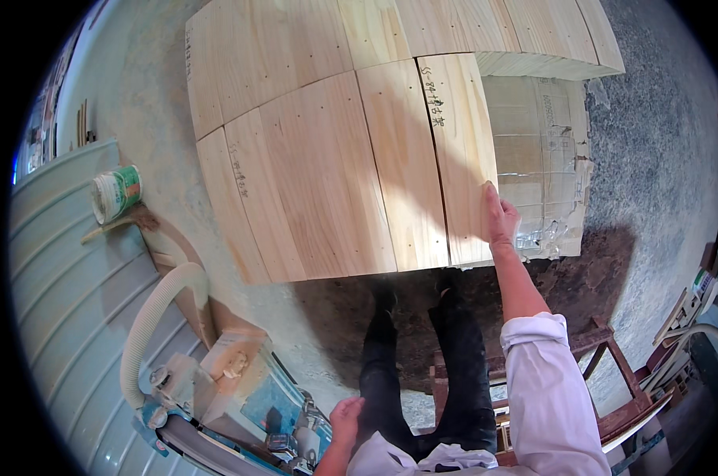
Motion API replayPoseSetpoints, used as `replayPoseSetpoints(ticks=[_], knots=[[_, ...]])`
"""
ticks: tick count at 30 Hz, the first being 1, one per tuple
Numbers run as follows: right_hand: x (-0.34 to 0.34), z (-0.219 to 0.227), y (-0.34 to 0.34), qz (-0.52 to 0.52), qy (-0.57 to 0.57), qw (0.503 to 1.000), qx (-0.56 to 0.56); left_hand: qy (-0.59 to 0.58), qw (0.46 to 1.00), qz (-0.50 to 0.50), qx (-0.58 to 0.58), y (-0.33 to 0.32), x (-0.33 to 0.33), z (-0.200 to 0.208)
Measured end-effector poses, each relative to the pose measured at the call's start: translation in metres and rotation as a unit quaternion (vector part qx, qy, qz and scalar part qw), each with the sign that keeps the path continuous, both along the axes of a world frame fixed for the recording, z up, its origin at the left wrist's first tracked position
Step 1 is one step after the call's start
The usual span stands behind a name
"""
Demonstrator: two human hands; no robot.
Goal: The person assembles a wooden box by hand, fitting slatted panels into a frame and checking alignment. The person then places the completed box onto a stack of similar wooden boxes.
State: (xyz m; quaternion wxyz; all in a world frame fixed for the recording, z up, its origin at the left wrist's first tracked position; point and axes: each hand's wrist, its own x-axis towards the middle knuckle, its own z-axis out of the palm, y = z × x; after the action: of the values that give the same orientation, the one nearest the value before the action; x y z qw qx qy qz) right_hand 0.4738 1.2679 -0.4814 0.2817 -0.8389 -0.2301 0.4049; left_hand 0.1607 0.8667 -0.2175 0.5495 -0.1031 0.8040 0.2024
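Observation:
My right hand (501,218) grips the right edge of a long pale wooden board (463,151), its index finger stretched along the edge. That board lies at the right end of a row of stacked boards, with a narrow dark gap along its left side. Handwriting marks its far end. Left of it are more pale wooden boards (319,166) with small dark holes, set side by side. My left hand (345,416) hangs low beside my left leg, fingers curled in, with nothing visible in it.
Flattened cardboard (533,151) lies under and right of the boards. A second row of boards (271,47) sits beyond. At left are a white-green bucket (117,194), a ribbed hose (149,317) and a dusty machine (240,373). A reddish-brown frame (612,381) stands at lower right.

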Motion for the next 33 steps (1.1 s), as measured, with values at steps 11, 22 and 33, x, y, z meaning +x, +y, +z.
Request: replayPoseSetpoints(ticks=[11, 22, 33], knots=[[-0.009, 0.01, 0.005, 0.021, 0.012, 1.0, 0.013, -0.029, 0.999, -0.017, -0.009, -0.005, -0.001, -0.008], [-0.009, 0.016, 0.008, 0.054, -0.021, 0.998, 0.0, -0.029, 1.0, -0.011, 0.0, 0.007, 0.002, -0.009], [-0.02, 0.045, 0.021, 0.129, -0.11, 0.98, -0.109, -0.029, 0.998, -0.057, 0.0, 0.02, 0.004, -0.01]])
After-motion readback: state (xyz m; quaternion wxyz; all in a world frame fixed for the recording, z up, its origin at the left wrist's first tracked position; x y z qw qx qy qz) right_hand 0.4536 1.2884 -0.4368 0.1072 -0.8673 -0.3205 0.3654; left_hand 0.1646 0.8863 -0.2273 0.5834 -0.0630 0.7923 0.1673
